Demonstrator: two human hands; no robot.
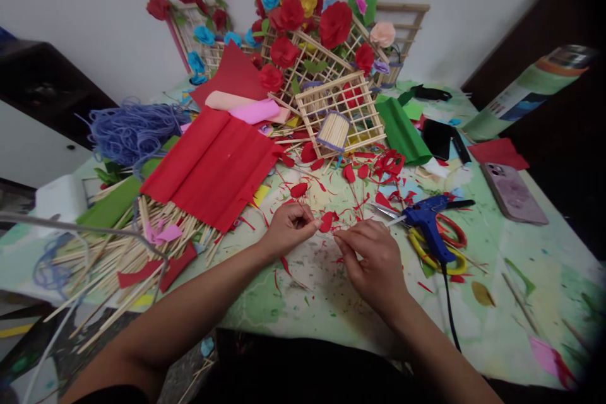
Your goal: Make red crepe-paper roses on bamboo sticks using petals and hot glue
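My left hand (294,227) is closed, thumb and forefinger pinched at the left edge of a small red paper petal (326,221). My right hand (372,257) is closed as well, its fingertips pressed together just below and right of that petal. What the right fingertips grip is too small to make out. Around both hands lie red paper scraps and more cut petals, among them a red petal (298,190) beyond the left hand. Right of my right hand, a blue glue gun (428,218) rests over scissors with yellow and orange handles (452,233).
Red crepe paper (213,167) covers a heap of thin sticks (118,252) at left, near blue-purple cord (135,132). Wooden lattices (341,110) with paper flowers (336,24) stand at the back. A phone (514,192) and a bottle (525,95) are at right.
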